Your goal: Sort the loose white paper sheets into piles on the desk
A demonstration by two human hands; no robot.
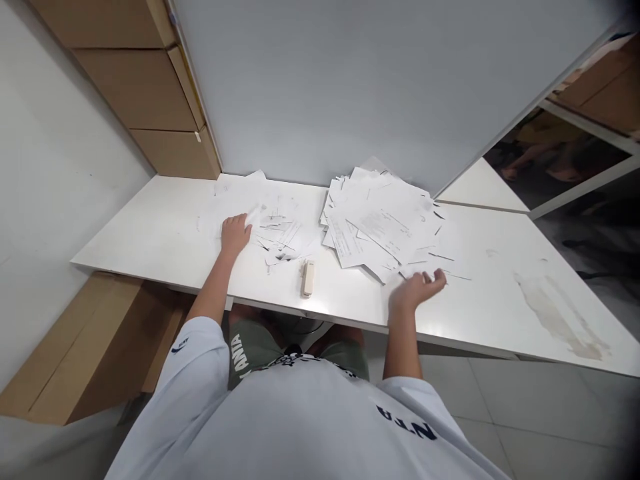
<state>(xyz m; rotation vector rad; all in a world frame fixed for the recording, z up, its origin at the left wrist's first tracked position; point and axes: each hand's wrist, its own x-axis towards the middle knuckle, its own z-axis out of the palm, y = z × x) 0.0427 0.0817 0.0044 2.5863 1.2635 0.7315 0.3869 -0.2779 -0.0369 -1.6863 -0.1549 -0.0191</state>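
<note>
Printed papers (380, 223) lie on a white table (500, 313) below a grey panel (325, 80).

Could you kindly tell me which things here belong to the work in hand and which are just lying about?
Work in hand: left hand on loose printed sheets; right hand beside heaped printed papers.
Lying about: beige stapler; white table; cardboard boxes.

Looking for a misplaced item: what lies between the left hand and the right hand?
In the head view, between the left hand and the right hand lie loose printed paper, a small cream object and a paper pile.
</note>
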